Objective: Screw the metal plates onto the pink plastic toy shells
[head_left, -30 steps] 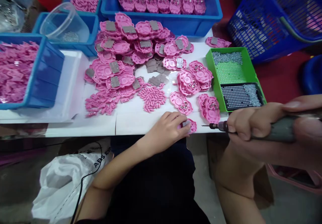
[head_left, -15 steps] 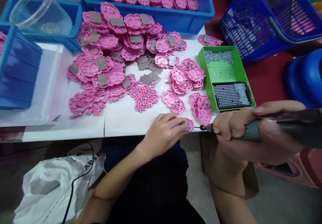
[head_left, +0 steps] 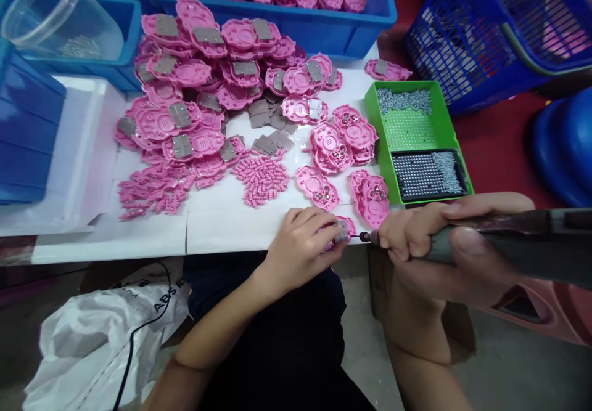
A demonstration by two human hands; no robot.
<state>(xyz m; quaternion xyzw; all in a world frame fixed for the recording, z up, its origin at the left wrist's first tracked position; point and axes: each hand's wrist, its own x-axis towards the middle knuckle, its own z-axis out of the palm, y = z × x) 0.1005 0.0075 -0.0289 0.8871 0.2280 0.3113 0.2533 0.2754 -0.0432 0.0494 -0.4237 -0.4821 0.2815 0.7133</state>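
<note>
My left hand [head_left: 300,248] curls round a pink casing [head_left: 350,224] at the tabletop's [head_left: 226,229] five-o'clock edge. My right hand [head_left: 416,232] grips a power screwdriver [head_left: 499,244], bit at the casing's three-o'clock end; a green tray [head_left: 409,130] sits toward one o'clock.

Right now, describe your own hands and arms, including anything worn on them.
My left hand and right hand wear no gloves, and I see no rings. The forearms are uncovered, without visible sleeves, watch or markings. Black clothing shows between them.
</note>
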